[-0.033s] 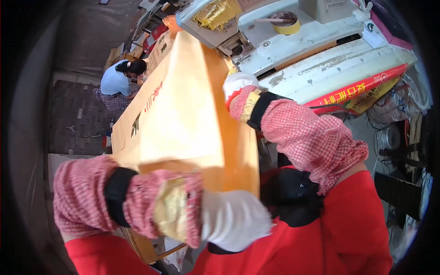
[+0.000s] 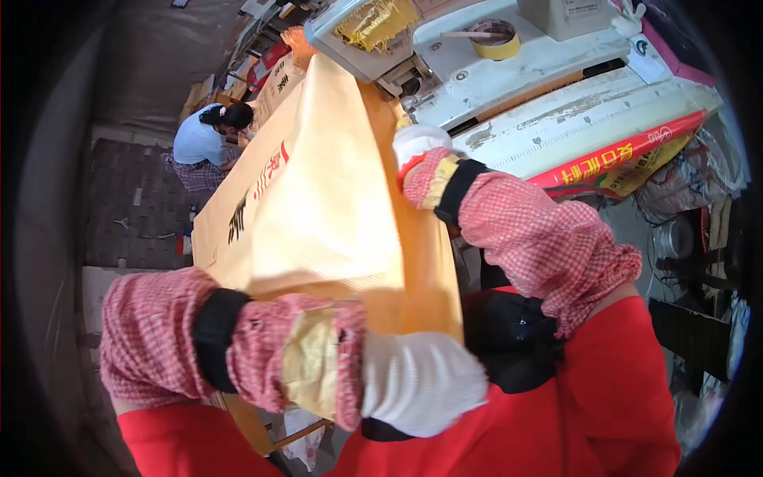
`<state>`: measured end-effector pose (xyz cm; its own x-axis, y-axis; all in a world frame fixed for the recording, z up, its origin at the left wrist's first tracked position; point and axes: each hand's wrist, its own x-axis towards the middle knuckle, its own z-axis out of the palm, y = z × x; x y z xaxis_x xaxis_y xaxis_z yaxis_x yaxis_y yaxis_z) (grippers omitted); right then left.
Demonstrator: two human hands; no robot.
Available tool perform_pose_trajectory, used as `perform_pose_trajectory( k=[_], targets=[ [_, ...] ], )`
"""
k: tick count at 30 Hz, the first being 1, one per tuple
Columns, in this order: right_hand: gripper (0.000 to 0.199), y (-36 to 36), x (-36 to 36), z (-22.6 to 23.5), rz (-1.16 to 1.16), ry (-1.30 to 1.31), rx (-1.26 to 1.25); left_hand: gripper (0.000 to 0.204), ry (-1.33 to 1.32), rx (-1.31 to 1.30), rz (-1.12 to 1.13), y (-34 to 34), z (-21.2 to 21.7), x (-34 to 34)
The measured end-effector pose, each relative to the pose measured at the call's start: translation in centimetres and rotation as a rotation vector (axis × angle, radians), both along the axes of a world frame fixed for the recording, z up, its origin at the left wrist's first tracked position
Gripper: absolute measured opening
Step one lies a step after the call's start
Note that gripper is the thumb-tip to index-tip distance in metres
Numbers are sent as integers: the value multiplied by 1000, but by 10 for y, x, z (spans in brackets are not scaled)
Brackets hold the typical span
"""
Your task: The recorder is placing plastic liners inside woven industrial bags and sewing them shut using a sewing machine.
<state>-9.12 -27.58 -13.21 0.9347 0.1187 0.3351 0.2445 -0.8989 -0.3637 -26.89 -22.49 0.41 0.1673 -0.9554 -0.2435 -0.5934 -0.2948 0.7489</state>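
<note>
A large tan woven sack [image 2: 334,191] with red and black print slopes across the middle, its far end close under the sewing machine head [image 2: 389,60]. My right hand [image 2: 420,143], in a white glove, is closed on the sack's right edge beside the machine; a yellow tip shows at its far end, and most of its fingers are hidden. My left hand [image 2: 425,381], also gloved in white and blurred, lies across the sack's near end. Its fingers are turned out of sight, so its hold cannot be made out. Red checked oversleeves with black bands cover both forearms.
Yellow tape [image 2: 497,44] in a roll lies on the machine's pale bed [image 2: 556,103], a red and yellow printed sheet [image 2: 612,163] along its near side. Someone in a light blue top [image 2: 199,135] crouches at the far left. Cluttered wire and bags [image 2: 683,191] sit at the right.
Both hands have shifted slightly to the right. The sack's near right part has moved right with them, and its folds and print have changed shape.
</note>
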Motion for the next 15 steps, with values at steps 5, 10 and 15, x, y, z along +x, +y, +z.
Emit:
perform_pose_trajectory(
  k=[5, 10, 15],
  targets=[
    [13, -21, 19, -21, 448, -3, 3, 12, -445, 48, -123, -26, 13, 66],
    [42, -32, 67, -92, 896, -513, 963, 23, -871, 633, -110, -36, 12, 183],
    [55, -46, 6, -16, 321, 257, 213, 38, -29, 638, -464, 49, -41, 94]
  ],
)
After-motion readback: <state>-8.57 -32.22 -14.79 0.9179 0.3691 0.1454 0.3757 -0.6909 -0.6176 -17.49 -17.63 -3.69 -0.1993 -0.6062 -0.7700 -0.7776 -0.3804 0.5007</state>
